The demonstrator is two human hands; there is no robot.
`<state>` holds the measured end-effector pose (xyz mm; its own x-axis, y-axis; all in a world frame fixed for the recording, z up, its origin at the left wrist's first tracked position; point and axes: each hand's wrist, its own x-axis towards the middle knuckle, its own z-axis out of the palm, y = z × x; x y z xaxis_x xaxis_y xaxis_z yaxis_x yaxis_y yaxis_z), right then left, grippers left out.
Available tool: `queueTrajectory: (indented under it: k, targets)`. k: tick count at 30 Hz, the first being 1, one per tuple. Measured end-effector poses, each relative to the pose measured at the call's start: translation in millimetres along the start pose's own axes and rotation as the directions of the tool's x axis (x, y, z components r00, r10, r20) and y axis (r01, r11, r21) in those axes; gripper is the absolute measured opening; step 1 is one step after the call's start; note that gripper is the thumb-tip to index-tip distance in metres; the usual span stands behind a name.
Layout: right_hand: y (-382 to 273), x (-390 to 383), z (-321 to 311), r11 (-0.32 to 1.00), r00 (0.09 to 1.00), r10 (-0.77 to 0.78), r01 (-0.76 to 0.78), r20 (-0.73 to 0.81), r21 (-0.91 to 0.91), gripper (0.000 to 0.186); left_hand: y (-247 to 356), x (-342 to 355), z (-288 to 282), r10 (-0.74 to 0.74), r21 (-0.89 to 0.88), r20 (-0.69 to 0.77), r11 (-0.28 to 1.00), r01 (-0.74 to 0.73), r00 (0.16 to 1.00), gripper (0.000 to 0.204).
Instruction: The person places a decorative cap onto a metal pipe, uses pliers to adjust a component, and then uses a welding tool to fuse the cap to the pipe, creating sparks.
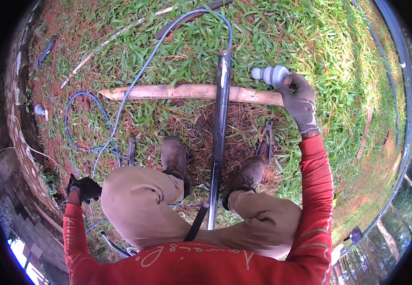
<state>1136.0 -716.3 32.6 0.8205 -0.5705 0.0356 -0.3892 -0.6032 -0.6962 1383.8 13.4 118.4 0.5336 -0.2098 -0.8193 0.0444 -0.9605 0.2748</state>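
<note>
My right hand [298, 99], in a grey-brown work glove, is closed around the near end of a pale grey stepped insulator-like piece [268, 74], its narrower rounded end pointing left. Below it lies a pointed wooden stake [177, 91], stretched across the grass. A long black pole [221, 109] crosses over the stake and runs back between my legs. Blue cable [153, 54] loops from the pole's far end toward the left. Beside my left knee is my left hand [86, 188] in a dark glove, fingers apart and no object visible in it.
Pliers [267, 137] lie in the grass beyond my right boot [249, 173]. A similar grey piece [39, 109] sits at the far left near a stone edge [18, 114]. A thin stick [106, 42] lies farther out. Dark piping [408, 95] curves along the right.
</note>
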Motion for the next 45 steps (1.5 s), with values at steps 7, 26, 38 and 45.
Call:
queueTrajectory:
  k: [7, 26, 38, 45]
  targets:
    - [9.0, -15.5, -13.2, 0.962, 0.962, 0.268, -0.271, 0.052, 0.046, 0.022, 188.9, 69.4, 57.2, 0.517, -0.588, 0.106, 0.721, -0.366, 0.849, 0.067]
    - [-86.0, -60.5, -61.8, 0.992, 0.976, -0.117, 0.125, 0.184, -0.028, 0.009, 280.5, 112.2, 50.9, 0.546, 0.666, -0.170, 0.677, -0.313, 0.820, 0.074]
    - [-122.3, -61.0, -81.7, 0.973, 0.959, -0.231, 0.230, 0.164, 0.030, 0.018, 401.2, 133.7, 51.0, 0.475, 0.781, 0.303, 0.373, -0.501, 0.826, 0.042]
    - [-87.2, -68.6, -94.4, 0.983, 0.973, -0.181, 0.177, 0.146, 0.040, 0.017, 367.5, 144.7, 58.3, 0.428, 0.837, 0.259, 0.348, -0.422, 0.866, 0.125]
